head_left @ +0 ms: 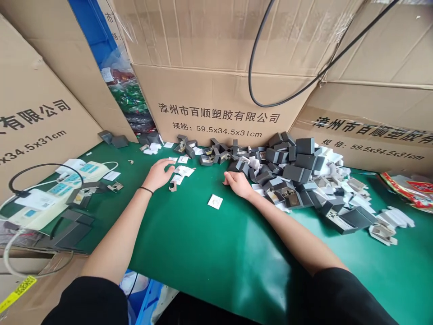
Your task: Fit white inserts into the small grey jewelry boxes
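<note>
Where the right hand (238, 184) rests, small dark-grey boxes (297, 174) lie heaped.

Layout of your table (203, 262).
Cartons (216, 104) stand behind the box pile (297, 174); your right hand (237, 183) rests at its left edge, your left hand (158, 175) farther left, power strips (64, 185) beyond.

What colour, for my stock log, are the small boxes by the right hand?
The small square boxes by the right hand are dark grey; head view.
</note>
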{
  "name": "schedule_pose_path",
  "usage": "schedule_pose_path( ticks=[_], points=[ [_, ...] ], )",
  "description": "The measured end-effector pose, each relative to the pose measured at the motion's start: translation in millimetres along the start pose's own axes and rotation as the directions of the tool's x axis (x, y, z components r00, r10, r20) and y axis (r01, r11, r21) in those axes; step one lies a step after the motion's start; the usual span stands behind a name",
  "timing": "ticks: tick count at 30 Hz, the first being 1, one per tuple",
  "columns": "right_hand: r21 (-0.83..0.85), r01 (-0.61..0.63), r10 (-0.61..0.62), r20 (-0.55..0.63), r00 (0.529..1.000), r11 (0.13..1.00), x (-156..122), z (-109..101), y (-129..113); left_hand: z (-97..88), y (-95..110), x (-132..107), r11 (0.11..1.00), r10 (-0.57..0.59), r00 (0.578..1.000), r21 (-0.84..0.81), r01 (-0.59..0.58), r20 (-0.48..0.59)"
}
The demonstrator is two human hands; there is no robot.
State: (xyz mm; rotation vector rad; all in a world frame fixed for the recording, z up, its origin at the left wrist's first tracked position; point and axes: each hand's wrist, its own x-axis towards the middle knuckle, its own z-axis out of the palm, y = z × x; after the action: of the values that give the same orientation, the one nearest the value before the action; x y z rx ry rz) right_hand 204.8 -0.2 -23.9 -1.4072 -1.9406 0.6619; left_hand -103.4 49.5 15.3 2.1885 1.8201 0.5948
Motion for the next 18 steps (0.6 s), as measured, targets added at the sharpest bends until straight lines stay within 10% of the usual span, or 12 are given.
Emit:
schedule_pose_path(
  ticks=[7,13,18],
  points=[
    [-0.173,0.109,-0.103,0.044,0.994,0.979,-6.1,6.3,-1.5,-6.8,-12.6,-8.4,0.988,-0.143,0.981,-0.033,0.148,0.132],
    [-0.181,0.122,-0.119,0.029,0.993,0.976,-8.3,7.3,-1.6,13.9,4.4,-18.7,0.999,0.043,0.987,0.009,-0.045,0.157],
    [-0.211,0.414,-0.434,-0.055,0.899,0.885,-7.7,7.9,1.1,31.0,24.8,-26.7,0.990,0.105,0.974,-0.118,-0.083,0.202]
  ],
)
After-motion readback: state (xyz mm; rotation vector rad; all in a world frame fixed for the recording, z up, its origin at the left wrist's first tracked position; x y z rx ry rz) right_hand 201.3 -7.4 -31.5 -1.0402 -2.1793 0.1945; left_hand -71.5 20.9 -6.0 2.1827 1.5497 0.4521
